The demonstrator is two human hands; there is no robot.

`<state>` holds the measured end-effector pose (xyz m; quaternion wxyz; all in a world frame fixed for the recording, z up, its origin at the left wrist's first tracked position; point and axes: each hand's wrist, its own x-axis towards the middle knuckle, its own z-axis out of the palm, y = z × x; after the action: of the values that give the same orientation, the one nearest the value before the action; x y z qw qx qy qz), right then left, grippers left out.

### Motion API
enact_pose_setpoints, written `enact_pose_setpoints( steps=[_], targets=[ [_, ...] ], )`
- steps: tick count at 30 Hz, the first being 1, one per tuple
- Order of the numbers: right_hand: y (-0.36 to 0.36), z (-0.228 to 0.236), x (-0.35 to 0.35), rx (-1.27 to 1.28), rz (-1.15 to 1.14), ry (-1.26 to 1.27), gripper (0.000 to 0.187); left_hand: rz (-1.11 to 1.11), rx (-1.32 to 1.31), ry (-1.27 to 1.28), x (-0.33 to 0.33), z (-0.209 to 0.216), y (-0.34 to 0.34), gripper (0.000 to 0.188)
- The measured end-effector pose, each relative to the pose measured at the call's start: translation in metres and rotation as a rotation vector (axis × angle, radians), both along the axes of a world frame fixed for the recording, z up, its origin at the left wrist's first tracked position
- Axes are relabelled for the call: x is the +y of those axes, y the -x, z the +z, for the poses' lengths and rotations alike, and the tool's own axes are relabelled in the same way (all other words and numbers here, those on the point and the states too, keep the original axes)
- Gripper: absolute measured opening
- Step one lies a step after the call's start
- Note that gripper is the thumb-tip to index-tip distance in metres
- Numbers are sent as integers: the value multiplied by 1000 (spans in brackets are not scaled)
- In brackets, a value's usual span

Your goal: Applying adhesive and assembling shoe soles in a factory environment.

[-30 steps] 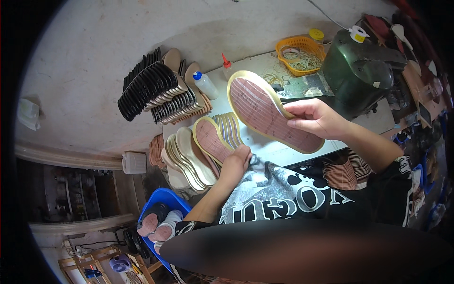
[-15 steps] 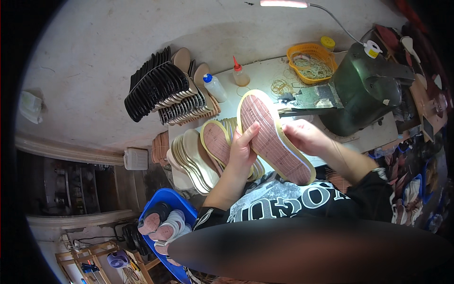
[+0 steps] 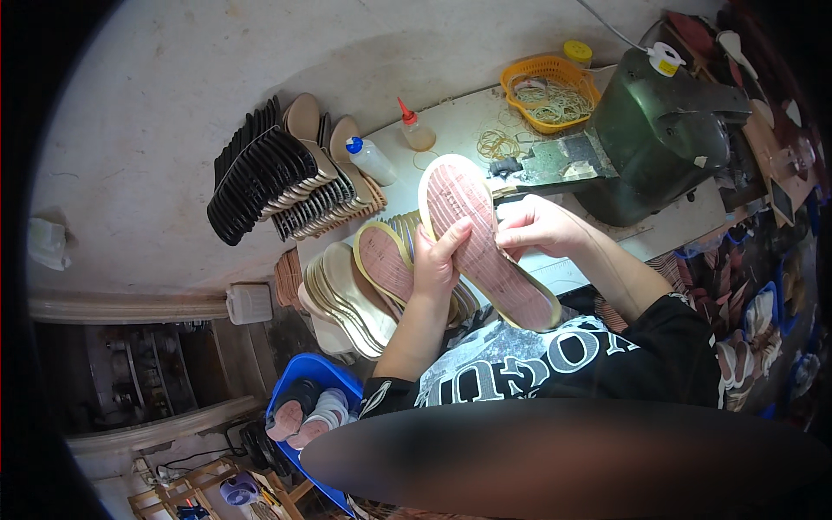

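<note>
The left hand [image 3: 436, 267] clasps a pink sole [image 3: 487, 256], thumb across its face, the right hand [image 3: 530, 230] pinching its edge.

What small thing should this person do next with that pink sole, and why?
I'd suggest holding the pink sole steady with the left grip and easing the right grip along its rim: the left thumb presses on the sole's face, while the right thumb and finger pinch at its right edge. Whether that edge is loose, I can't tell.
</note>
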<state>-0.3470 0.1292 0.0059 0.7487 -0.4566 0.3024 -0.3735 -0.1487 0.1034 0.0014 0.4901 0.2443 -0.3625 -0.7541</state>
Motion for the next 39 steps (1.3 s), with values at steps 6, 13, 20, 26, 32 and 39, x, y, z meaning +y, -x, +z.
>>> enact_pose_setpoints(
  steps=[6, 13, 20, 26, 32, 39],
  targets=[
    [-12, -26, -2, 264, -267, 25, 19, 142, -262, 153, -22, -33, 4, 27],
    [-19, -56, -6, 270, -354, 37, 34, 269, -227, 45, -43, -32, 18, 33],
    [2, -34, 21, -78, -463, -121, 29, 215, -293, 1, -75, -48, 35, 36],
    [10, -15, 51, -112, -210, -355, 35, 152, -283, 17, -89, -40, 45, 33],
    [-24, -23, 44, -257, -427, -323, 31, 41, -462, 17, -118, -38, 47, 37],
    [-51, -35, 14, -348, -610, -274, 32, 350, -1210, 998, -165, -27, 40, 83]
  ],
)
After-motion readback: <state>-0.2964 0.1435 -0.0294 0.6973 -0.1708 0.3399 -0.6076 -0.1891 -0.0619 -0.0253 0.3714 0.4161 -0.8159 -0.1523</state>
